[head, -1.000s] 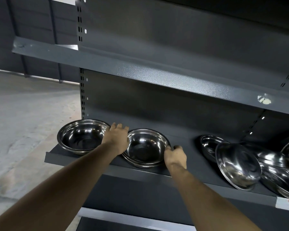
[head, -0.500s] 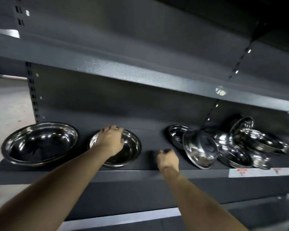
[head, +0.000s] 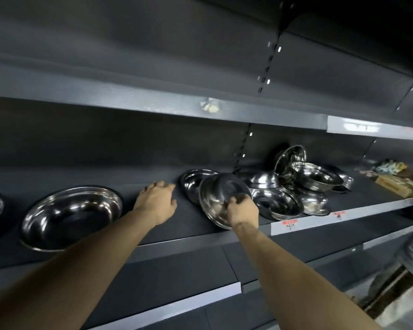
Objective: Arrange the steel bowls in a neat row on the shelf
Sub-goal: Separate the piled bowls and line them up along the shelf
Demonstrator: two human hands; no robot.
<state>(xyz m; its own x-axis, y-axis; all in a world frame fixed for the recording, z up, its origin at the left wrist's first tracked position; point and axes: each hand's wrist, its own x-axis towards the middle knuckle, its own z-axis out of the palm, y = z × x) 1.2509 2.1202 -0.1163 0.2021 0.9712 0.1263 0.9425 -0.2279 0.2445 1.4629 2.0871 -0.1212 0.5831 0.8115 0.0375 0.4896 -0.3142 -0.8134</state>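
Tilted steel bowl (head: 221,198) pinched by right hand (head: 242,213) at 3 o'clock; left hand (head: 156,201) flat, empty on shelf (head: 188,236); placement beside row due

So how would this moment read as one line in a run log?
right hand: grips tilted round steel bowl at pile's edge | left hand: open over dark grey metal shelf | row: unfinished

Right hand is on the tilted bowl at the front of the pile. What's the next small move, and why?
Probably lift the tilted bowl clear of the pile and set it flat on the bare shelf right of the placed bowl. The right hand already grips its rim, the left hand rests open over that gap, and the other bowls lie jumbled further right.
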